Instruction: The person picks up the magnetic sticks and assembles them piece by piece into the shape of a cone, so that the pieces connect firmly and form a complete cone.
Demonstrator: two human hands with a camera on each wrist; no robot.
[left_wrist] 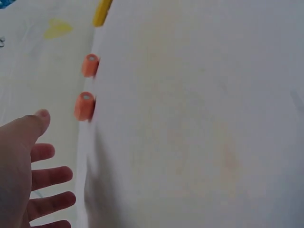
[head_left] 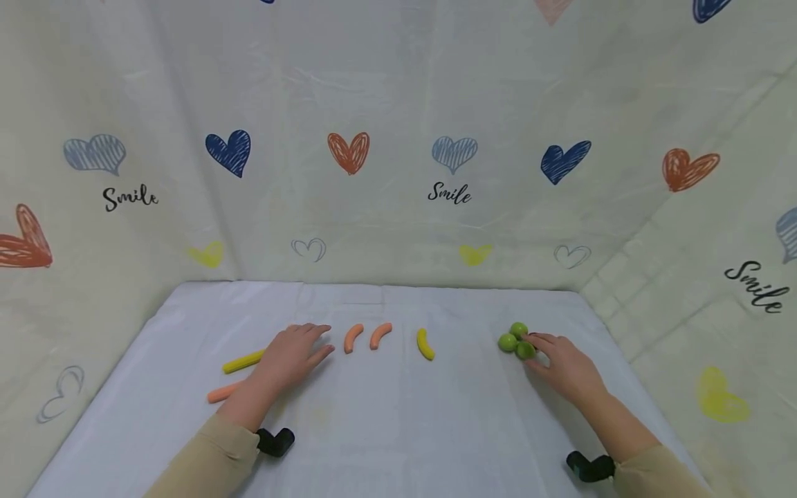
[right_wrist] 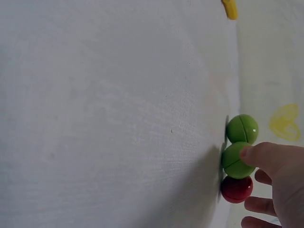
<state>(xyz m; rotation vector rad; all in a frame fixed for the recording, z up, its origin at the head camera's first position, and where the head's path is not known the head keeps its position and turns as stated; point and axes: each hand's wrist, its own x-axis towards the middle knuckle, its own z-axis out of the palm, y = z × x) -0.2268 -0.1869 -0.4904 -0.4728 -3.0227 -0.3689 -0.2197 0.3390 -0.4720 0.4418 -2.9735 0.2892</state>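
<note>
My right hand (head_left: 569, 366) pinches the nearest green ball (head_left: 525, 350) between thumb and fingers, with the thumb tip on its seamed side in the right wrist view. Two more green balls (head_left: 507, 342) (head_left: 519, 330) lie against it on the white table. In the right wrist view a shiny red ball (right_wrist: 236, 190) sits beside the held one, near the curled fingers. My left hand (head_left: 289, 360) is spread with straight fingers, holding nothing, just left of two curved orange pieces (head_left: 353, 338) (head_left: 380, 335). Beneath its wrist lie a yellow stick (head_left: 243, 362) and an orange stick (head_left: 223, 393), both partly hidden.
A curved yellow piece (head_left: 425, 344) lies mid-table on the white cloth (head_left: 398, 429). A pale curtain (head_left: 398, 90) printed with hearts stands behind and along both sides. Black wrist mounts (head_left: 276, 442) (head_left: 590, 467) jut inward from both sleeves.
</note>
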